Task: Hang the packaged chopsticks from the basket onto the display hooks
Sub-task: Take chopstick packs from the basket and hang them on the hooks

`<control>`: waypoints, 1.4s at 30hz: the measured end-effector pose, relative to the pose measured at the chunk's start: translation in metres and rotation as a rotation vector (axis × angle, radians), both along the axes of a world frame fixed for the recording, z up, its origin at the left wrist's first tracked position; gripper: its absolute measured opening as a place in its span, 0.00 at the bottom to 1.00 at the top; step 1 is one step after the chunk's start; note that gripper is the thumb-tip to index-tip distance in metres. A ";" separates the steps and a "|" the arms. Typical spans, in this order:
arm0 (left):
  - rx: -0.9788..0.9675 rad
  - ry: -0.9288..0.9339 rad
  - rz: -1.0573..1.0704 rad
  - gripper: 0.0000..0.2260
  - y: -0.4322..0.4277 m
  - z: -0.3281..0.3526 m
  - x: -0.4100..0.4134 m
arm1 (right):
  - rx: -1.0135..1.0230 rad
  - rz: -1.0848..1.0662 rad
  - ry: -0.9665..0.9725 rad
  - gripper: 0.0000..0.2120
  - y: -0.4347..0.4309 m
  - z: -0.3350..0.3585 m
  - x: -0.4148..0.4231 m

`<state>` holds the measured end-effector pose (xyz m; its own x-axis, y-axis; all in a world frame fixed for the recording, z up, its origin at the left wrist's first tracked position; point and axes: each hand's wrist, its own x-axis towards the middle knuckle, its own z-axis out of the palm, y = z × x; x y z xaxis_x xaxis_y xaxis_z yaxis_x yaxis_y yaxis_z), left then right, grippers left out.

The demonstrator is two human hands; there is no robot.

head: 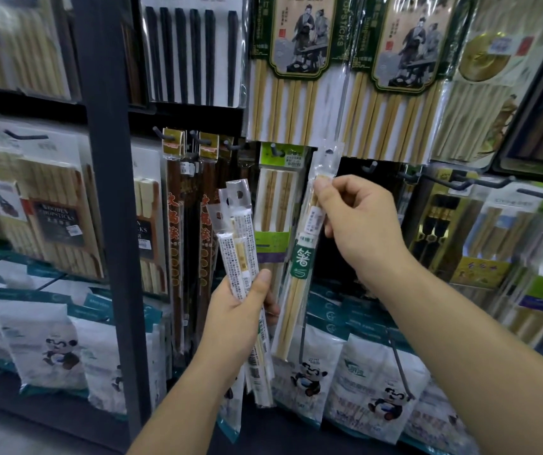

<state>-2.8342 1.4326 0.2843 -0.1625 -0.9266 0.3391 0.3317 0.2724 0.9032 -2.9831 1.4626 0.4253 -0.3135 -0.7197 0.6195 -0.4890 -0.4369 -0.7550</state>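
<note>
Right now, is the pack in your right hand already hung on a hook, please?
Not hung: the right hand pinches the green-labelled pack, which is tilted, and no hook shows through its top hole.

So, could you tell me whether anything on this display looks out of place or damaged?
Nothing looks damaged or spilled. Only the single chopstick pack pinched by the right hand leans askew, its hang hole apparently on no hook yet; the left hand grips a fanned bundle of packs.

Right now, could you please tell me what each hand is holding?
Left hand: grips a bunch of clear-wrapped chopstick packs.
Right hand: pinches one green-labelled clear pack of bamboo chopsticks.
</note>
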 end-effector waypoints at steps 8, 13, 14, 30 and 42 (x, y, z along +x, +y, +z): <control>0.004 0.018 -0.031 0.09 0.005 0.004 0.000 | 0.085 0.000 -0.046 0.17 -0.007 0.007 -0.001; 0.008 0.018 -0.040 0.07 0.007 0.007 0.001 | 0.110 0.001 -0.060 0.17 -0.007 0.003 -0.001; 0.003 0.012 -0.036 0.07 0.007 0.007 0.001 | 0.115 0.000 -0.063 0.18 -0.007 0.002 -0.001; 0.112 0.071 -0.126 0.16 0.011 0.008 -0.002 | 0.131 -0.230 0.029 0.16 -0.010 -0.025 -0.016; 0.051 0.051 -0.233 0.12 0.014 0.009 -0.003 | 0.157 0.060 0.007 0.04 0.011 -0.035 0.014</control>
